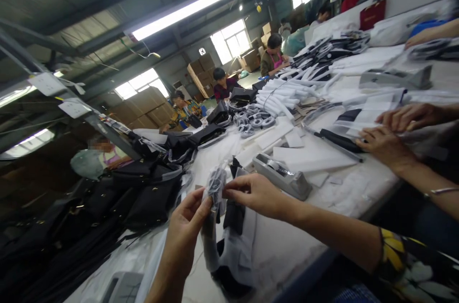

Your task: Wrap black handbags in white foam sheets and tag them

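Observation:
My left hand point(186, 226) and my right hand point(256, 194) both pinch a small clear plastic packet point(216, 184) with a dark coiled strap inside, held up over the white table point(287, 245). The fingers of both hands are closed on the packet's edges. Below it lies a black and white wrapped piece point(234, 241) on the table.
A grey tape dispenser point(283, 176) sits just beyond my right hand. Black bags point(143, 188) are piled at the left. A co-worker's two hands point(390, 133) work at the right. White foam rolls point(283, 95) and wrapped coils point(251, 121) lie farther along; several people sit beyond.

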### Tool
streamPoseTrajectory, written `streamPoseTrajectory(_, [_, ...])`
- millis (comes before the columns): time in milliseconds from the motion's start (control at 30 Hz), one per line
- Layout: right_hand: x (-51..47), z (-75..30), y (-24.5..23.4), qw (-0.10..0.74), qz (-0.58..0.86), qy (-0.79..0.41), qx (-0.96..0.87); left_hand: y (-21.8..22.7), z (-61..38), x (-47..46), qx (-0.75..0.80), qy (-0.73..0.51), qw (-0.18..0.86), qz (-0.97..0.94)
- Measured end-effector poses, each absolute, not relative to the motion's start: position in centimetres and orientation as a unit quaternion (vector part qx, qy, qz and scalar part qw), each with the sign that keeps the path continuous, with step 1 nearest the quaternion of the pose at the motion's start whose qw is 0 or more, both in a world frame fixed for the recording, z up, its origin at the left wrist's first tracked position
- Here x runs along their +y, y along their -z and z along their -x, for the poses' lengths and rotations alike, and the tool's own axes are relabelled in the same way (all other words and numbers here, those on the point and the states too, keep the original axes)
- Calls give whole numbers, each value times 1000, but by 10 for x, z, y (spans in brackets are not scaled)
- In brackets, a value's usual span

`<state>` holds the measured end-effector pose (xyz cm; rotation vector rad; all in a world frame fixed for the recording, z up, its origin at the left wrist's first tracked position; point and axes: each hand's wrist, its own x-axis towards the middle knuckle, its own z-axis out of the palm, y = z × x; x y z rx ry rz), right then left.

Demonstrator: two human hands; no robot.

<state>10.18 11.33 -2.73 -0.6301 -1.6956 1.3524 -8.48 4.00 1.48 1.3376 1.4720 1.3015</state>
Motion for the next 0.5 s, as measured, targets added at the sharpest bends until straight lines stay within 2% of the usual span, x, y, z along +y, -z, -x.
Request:
streamPoseTrajectory(100, [115, -94, 19, 382, 199, -675, -598, -17, 82, 39, 569, -506, 387, -520])
streamPoseTrajectory(200, [111, -96, 13, 344, 174, -742, -549, -21, 82, 37, 563, -502, 394, -525])
streamPoseTrajectory(500, [104, -91, 3, 386, 239, -694, -558, -11, 80, 36, 580, -499, 304, -568])
